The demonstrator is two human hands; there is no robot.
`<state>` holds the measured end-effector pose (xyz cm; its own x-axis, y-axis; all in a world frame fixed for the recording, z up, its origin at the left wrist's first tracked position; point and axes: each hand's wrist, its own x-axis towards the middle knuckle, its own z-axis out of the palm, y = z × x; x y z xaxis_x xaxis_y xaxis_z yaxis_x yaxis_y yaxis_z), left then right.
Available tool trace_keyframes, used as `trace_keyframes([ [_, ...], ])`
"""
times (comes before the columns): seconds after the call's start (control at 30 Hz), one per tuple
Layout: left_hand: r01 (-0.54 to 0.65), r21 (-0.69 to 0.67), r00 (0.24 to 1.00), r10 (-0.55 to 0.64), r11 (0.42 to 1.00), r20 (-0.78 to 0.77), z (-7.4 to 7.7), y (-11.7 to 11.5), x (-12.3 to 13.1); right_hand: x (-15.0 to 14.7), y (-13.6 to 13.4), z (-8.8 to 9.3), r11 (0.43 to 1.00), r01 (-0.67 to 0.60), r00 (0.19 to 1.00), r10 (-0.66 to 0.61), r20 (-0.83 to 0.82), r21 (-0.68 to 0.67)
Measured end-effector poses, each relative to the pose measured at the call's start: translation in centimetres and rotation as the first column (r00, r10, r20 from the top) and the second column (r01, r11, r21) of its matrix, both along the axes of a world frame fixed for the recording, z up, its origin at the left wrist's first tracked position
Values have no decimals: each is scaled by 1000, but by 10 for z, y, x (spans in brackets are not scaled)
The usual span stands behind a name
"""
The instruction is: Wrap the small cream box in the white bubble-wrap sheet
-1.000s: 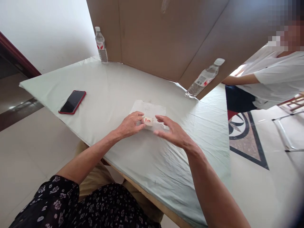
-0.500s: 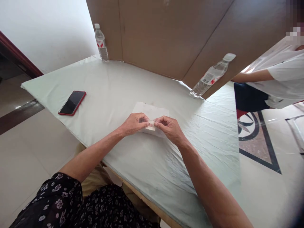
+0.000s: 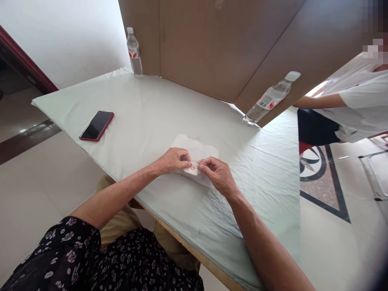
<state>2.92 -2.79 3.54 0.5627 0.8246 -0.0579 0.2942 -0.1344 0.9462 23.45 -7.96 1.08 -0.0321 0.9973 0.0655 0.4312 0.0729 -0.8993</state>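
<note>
Between my two hands is a small whitish packet (image 3: 191, 169) with a reddish mark on it. My left hand (image 3: 176, 160) pinches its left edge between thumb and fingers. At the opposite edge, my right hand (image 3: 216, 171) is closed in a pinch on the same packet. Beneath them a sheet of white paper (image 3: 197, 148) lies on the pale green tablecloth (image 3: 145, 117), partly covered by both hands. The print on the packet is too small to read.
A phone in a red case (image 3: 97, 125) lies at the left. Water bottles stand by a brown cardboard partition (image 3: 206, 48): one bottle (image 3: 134, 52) at back left, another bottle (image 3: 269, 99) at right. Beyond the partition is a person in a white shirt (image 3: 363, 97).
My hands have shifted slightly lower in the picture with the packet, and more of its marked face shows. The camera view has turned a little.
</note>
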Motion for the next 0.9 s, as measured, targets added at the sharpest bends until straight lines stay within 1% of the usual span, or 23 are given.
trace_keyframes([
  [0.07, 14, 6, 999, -14, 1000, -42, 4, 1, 0, 2, -3, 1, 999, 19, 994, -24, 104, 48],
  [0.1, 21, 6, 998, -21, 1000, -57, 5, 2, 0, 3, -5, 3, 992, 42, 982, -63, 181, 117],
  [0.13, 29, 4, 997, -29, 1000, -65, 6, 3, 0, 3, -8, 6, 975, 62, 957, -119, 263, 215],
  [0.17, 39, -1, 997, -39, 999, -66, 6, 4, 0, 3, -11, 9, 941, 67, 922, -185, 340, 331],
  [0.2, 53, -8, 997, -53, 999, -63, 6, 5, 0, 1, -15, 13, 896, 44, 883, -241, 402, 441],
  [0.23, 67, -14, 996, -68, 998, -60, 6, 6, 0, -1, -18, 17, 851, -9, 849, -270, 454, 524],
  [0.27, 78, -17, 995, -79, 997, -60, 5, 8, 1, -5, -22, 20, 817, -86, 822, -265, 504, 570],
  [0.3, 87, -19, 994, -88, 996, -62, 4, 9, 2, -9, -25, 22, 796, -175, 801, -227, 554, 579],
  [0.37, 93, -18, 993, -94, 996, -73, 4, 12, 2, -19, -29, 22, 778, -329, 752, -127, 647, 535],
  [0.4, 95, -14, 992, -96, 995, -83, 4, 12, 1, -24, -30, 20, 778, -372, 726, -96, 680, 507],
  [0.43, 100, -7, 990, -100, 995, -100, 6, 12, -2, -28, -30, 16, 782, -388, 706, -89, 702, 489],
  [0.53, 110, 51, 979, -99, 993, -176, 13, 9, -16, -34, -29, 5, 801, -349, 683, -138, 717, 486],
  [0.6, 62, 115, 978, -37, 991, -204, 18, 7, -27, -35, -29, 1, 806, -342, 672, -149, 725, 483],
  [0.67, 37, 122, 967, -5, 992, -255, 19, 5, -36, -35, -29, 1, 810, -355, 650, -145, 746, 467],
  [0.7, 31, 114, 957, 3, 993, -290, 18, 5, -39, -36, -29, 1, 813, -360, 635, -146, 759, 457],
  [0.8, -49, 162, 935, 102, 986, -339, 8, 7, -39, -39, -28, 2, 827, -358, 579, -167, 798, 433],
  [0.9, -70, 207, 905, 149, 976, -399, -4, 10, -38, -43, -28, 2, 833, -355, 536, -190, 823, 424],
])
